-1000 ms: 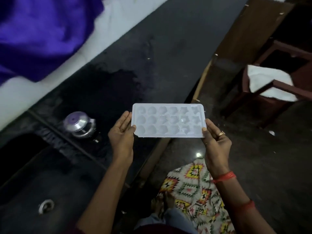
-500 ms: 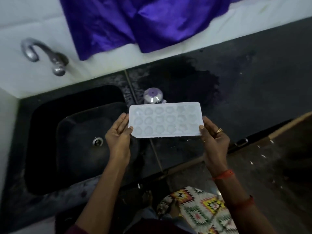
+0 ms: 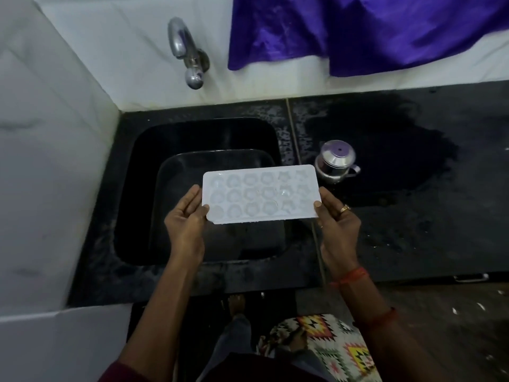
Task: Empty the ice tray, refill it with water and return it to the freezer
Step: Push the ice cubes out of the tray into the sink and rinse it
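A white plastic ice tray (image 3: 260,194) with several round cells is held level over the right part of the black sink (image 3: 192,139). My left hand (image 3: 186,220) holds its left end, thumb on the rim and fingers underneath. My right hand (image 3: 337,220), wearing a ring, holds the right end the same way. Whether the cells hold ice or water is hard to tell. A metal tap (image 3: 186,53) sticks out of the white wall above the sink's back edge.
A small steel pot with a purple-topped lid (image 3: 336,161) stands on the wet black counter (image 3: 413,166) just right of the tray. Purple cloth (image 3: 358,31) hangs at the back. White walls close in on the left. A patterned mat (image 3: 338,346) lies on the floor.
The view has swung left from the counter and floor to face the sink and tap. The tray, held in both hands, now hangs over the sink instead of over the counter edge.
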Tool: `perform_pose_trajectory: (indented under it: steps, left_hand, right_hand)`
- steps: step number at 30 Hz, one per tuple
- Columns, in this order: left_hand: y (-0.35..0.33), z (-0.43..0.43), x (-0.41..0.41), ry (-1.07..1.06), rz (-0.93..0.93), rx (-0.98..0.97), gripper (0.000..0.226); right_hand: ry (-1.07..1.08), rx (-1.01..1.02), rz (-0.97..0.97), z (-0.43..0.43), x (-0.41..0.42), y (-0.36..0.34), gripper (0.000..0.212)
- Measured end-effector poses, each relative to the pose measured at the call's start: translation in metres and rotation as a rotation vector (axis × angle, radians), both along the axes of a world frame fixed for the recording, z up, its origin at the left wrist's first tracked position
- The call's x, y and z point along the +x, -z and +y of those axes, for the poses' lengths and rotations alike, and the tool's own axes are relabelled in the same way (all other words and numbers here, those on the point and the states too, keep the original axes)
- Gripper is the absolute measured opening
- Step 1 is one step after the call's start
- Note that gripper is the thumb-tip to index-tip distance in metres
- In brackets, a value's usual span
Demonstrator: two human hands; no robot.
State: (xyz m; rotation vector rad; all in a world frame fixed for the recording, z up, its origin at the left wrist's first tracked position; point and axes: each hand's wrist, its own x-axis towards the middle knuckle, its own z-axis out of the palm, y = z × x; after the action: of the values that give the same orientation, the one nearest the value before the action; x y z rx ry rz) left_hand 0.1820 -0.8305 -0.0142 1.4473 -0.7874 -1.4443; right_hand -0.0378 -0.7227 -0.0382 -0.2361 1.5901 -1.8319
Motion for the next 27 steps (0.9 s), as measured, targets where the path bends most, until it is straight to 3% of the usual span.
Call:
perform_pose_trajectory:
  steps: [15,27]
  left_hand:
    - [0.046,-0.088,0.078,0.026,-0.242,0.056,0.049]
    - [0.084,-0.121,0.104,0.058,-0.33,0.111,0.04]
  right_hand:
    - [-0.123,0.232,0.037,-0.097,0.068,0.051,0.033]
    - [-0.271,0.433,0.24,-0.136,0.077,0.071,0.024]
